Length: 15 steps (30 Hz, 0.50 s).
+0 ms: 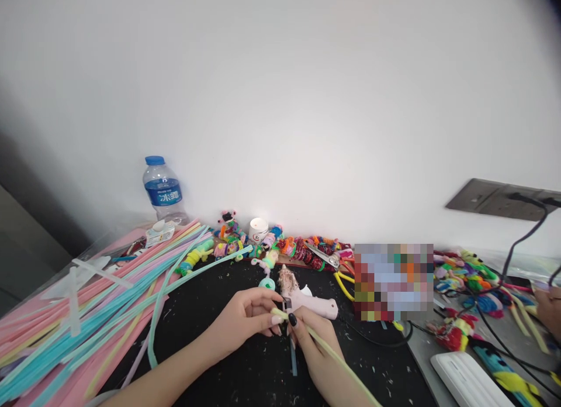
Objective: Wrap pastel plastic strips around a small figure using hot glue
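A pale yellow pipe cleaner (339, 358) is pinched near its end between my two hands, and its long tail runs over my right wrist toward the bottom edge. My left hand (256, 313) has thumb and fingers closed on the bent tip. Just beside it, my right hand (312, 337) grips the same strand between thumb and finger. Right behind my fingers lies a pale pink glue gun (322, 306) with a grimy nozzle end. A translucent glue stick (293, 360) shows below the gun, partly covered by my right hand.
Pastel pipe cleaners (127, 296) are heaped at left, near a water bottle (162, 190). Colourful pipe-cleaner figures, a paper cup (258, 228) and scissors (323, 255) line the wall. At right are cables, a white device (467, 380) and another person's hand (550, 310).
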### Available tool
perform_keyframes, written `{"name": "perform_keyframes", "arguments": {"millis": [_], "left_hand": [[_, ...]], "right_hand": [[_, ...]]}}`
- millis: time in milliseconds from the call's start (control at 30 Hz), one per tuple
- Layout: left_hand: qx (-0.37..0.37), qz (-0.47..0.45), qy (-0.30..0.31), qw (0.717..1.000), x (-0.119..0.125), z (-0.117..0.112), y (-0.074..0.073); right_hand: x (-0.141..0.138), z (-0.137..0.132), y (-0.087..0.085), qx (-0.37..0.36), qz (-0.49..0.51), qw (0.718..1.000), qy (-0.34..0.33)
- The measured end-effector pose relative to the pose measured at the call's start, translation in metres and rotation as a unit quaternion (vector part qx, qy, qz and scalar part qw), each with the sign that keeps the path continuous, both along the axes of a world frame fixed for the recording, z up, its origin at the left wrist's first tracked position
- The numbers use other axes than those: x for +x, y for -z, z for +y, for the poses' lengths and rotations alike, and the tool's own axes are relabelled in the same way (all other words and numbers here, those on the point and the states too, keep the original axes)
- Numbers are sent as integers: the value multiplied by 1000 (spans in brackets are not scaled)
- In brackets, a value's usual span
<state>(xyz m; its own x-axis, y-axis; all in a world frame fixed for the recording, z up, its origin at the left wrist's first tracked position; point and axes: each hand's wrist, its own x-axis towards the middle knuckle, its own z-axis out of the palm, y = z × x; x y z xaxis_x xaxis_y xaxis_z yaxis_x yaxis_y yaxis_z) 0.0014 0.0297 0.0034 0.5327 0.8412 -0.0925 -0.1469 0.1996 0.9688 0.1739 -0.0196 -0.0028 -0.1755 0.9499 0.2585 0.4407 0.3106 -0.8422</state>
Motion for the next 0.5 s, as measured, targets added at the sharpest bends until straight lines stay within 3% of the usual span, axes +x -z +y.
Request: {"name": "perform_keyframes", "arguments": {"millis": [500], "left_hand": [[79, 91, -13, 993, -6, -3, 1]], "right_hand": [[1, -3, 5, 40, -32, 999, -15]]}}
